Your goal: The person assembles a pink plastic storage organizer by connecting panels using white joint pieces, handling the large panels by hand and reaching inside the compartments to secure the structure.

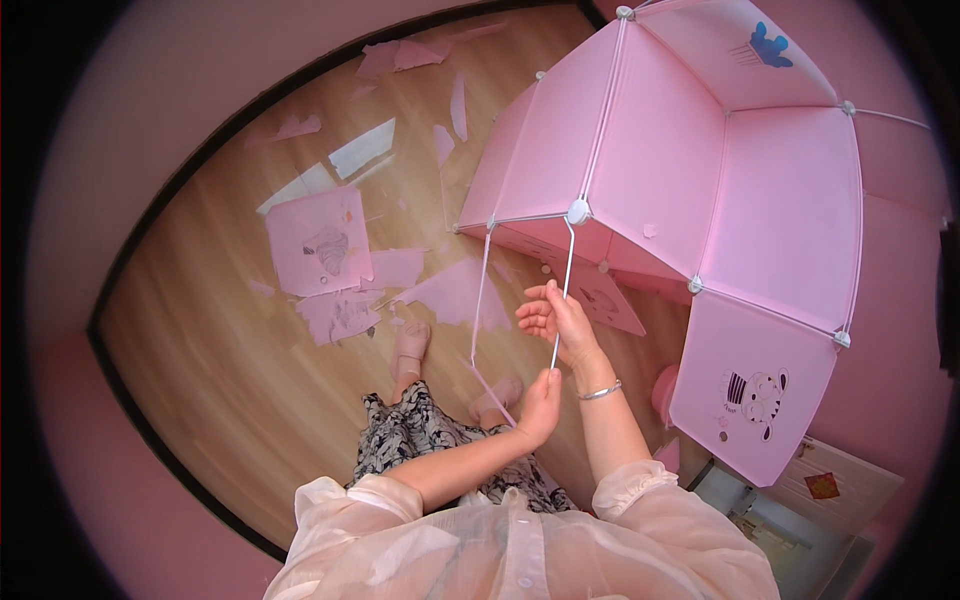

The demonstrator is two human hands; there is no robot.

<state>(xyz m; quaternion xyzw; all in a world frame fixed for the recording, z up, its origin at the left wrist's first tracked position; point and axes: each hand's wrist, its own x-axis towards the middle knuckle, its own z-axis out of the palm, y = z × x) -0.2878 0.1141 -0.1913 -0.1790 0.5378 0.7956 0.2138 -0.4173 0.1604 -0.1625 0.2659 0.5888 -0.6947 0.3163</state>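
Observation:
A wire panel frame (pixel 569 255) hangs from a white round connector (pixel 577 212) at the corner of a pink cube cabinet (pixel 655 130). Most of its middle is open, with a narrow pink strip (pixel 480 300) along its left side. My left hand (pixel 540 408) is closed round the frame's lower end. Higher up, my right hand (pixel 560 322), with a silver bangle at the wrist, lies against the white rod. Its fingers are loosely curled and apart, pointing left. Part of the left hand's grip is hidden.
Torn pink sheet pieces (pixel 460 293) litter the wood floor around my feet. A pink square panel (pixel 312 240) with a grey drawing lies at left. One cabinet door (pixel 750 385) with a cartoon animal hangs open at right. A dark baseboard edges the pink wall.

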